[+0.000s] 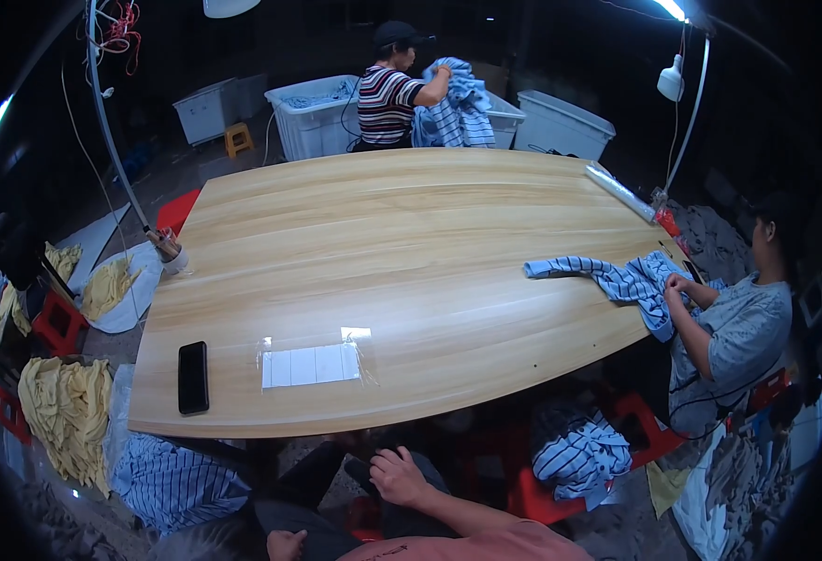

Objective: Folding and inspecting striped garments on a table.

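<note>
The right hand (398, 477) is resting at six o'clock below the desk (383, 262), fingers bending; the left hand (286, 544) is lying at seven, fingers curling. Whether either is clamping anything, I cannot tell. A striped cloth bundle (579, 458) is sitting on a red stool (528, 496) at three o'clock from the right hand. Both hands seem to be idling; handling that bundle would call for reaching sideways with fingers spread. At seven o'clock on the desk, a lined white sheet (308, 366) and a black phone (193, 378) are showing no legible writing.
</note>
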A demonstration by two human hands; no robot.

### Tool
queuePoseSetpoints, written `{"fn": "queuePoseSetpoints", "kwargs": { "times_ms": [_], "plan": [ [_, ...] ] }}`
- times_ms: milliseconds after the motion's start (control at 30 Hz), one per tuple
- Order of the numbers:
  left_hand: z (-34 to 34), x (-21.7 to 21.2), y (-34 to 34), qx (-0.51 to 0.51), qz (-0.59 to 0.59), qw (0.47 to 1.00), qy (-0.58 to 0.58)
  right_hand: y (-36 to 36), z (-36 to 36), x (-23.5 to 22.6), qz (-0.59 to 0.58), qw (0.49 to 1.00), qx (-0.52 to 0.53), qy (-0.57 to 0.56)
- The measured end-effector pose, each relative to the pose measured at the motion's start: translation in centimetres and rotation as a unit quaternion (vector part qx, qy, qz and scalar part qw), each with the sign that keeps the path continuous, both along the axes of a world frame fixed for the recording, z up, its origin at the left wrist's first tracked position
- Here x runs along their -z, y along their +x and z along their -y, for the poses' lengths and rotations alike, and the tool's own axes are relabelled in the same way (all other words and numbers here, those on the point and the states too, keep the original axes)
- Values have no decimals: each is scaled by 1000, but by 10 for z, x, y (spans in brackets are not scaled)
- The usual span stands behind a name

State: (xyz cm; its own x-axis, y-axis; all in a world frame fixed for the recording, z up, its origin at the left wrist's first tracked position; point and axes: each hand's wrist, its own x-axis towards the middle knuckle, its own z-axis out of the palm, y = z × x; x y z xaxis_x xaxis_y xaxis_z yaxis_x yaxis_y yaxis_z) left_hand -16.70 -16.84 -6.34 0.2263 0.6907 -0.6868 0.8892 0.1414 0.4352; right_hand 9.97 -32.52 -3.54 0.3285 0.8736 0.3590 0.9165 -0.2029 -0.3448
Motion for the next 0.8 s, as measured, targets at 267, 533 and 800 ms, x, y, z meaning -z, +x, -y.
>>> {"fn": "queuePoseSetpoints", "kwargs": {
  "times_ms": [267,533,800],
  "plan": [
    [-1,6,-3,-2,16,1000,4,0,-1,2,1,1000,1,-1],
    [-3,14,-6,1,28,1000,8,0,-1,2,-2,1000,4,-8],
    [-6,19,-7,12,17,1000,8,0,-2,2,1,1000,4,-5]
  ]
}}
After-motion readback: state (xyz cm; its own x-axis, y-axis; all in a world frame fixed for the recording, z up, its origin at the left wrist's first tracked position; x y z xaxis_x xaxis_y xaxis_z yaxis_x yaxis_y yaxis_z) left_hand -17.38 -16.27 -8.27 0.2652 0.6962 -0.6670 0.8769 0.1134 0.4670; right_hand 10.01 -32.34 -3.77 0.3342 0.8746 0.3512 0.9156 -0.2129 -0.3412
